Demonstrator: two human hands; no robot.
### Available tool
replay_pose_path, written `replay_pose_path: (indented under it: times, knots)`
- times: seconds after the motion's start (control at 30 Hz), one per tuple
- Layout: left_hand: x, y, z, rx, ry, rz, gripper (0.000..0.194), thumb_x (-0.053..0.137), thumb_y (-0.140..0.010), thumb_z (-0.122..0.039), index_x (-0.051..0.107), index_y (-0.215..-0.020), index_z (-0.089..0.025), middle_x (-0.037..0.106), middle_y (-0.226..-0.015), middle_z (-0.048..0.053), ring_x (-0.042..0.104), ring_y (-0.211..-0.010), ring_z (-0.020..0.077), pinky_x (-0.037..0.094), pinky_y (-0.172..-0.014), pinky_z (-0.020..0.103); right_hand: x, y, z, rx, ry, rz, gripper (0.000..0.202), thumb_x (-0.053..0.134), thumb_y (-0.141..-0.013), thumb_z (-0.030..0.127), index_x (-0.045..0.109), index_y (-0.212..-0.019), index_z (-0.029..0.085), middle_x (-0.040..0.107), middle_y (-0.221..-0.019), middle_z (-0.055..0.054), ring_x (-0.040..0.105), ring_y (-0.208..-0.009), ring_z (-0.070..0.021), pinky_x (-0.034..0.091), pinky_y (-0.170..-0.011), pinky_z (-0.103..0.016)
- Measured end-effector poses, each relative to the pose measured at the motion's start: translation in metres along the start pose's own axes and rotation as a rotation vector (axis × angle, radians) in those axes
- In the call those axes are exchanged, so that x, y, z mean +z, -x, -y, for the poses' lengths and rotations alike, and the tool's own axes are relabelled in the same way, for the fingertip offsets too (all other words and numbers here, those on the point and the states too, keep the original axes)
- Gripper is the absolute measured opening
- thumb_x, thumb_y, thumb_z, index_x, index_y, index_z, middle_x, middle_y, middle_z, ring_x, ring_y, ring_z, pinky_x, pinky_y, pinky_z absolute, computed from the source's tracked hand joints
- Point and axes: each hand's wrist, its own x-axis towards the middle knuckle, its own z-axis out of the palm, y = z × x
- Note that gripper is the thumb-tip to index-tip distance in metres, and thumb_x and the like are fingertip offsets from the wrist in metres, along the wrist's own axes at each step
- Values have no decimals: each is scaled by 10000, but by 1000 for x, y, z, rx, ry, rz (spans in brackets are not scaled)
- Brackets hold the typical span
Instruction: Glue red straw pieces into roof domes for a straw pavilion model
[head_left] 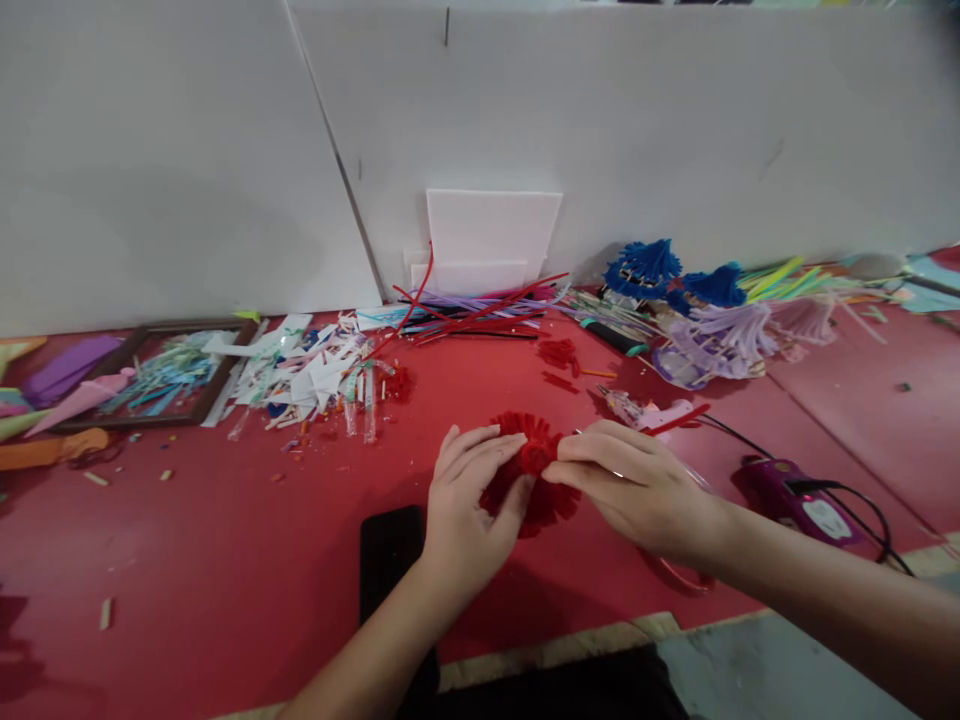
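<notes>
A round red fringed piece [551, 503] with a small raised centre is between my hands, over the red table. My left hand [472, 490] grips it from the left, thumb below and fingers above the centre. From the right, my right hand [637, 480] has its fingertips pinched together at the centre's right edge. A thin shiny metal tool passes through the right fingers; only short bits of it show. The underside of the red piece is hidden.
A black phone [390, 555] lies left of my left forearm. Paper scraps [315, 375] and a brown frame [217, 385] lie at left. Fuzzy sticks [480, 315] lie near the wall. Blue [649, 270] and lilac pieces [724, 335], and a purple device [799, 500] with cables, are at right.
</notes>
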Motion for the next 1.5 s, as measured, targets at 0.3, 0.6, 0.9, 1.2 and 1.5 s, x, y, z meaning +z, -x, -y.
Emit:
replay_pose_path:
  times: [0.3,0.6,0.9,1.2,1.5]
  knots:
    - [0,0,-2,19,-3,-3,249,617,-866,-233,641,-1112,-207,737,-1098,63,633,-1076,237,440,-1016,491,-5,-3,-3,-2,-181,-21,115,547,-910,139,653,-932,177,693,-794,-29,584,-716,-128,489,-679,-248]
    - [-1,-2,-3,-7,68,-23,239,629,-851,-189,666,-1087,-196,743,-1080,58,618,-1085,227,484,-978,439,-7,-13,-25,338,-130,255,194,416,-928,118,598,-954,181,695,-918,-61,653,-855,-179,509,-768,-314]
    - [2,-1,0,50,14,-56,256,639,-852,-185,660,-1107,-175,737,-1089,65,593,-1076,236,491,-957,435,-20,-19,-3,421,-339,297,223,613,-872,240,610,-1093,206,702,-1052,-59,661,-944,-183,525,-823,-297]
    - [-2,-2,2,46,14,-32,270,623,-859,-177,659,-1126,-175,737,-1082,61,575,-1084,237,482,-967,434,-22,-18,-1,335,-342,323,138,571,-861,121,681,-815,192,681,-774,-17,627,-694,-123,457,-649,-232]
    - [-6,-4,4,12,63,10,252,630,-860,-183,670,-1108,-189,742,-1045,53,577,-1082,224,484,-963,422,-22,-10,-8,237,-350,323,144,553,-923,230,695,-905,216,681,-763,5,611,-684,-102,431,-631,-218]
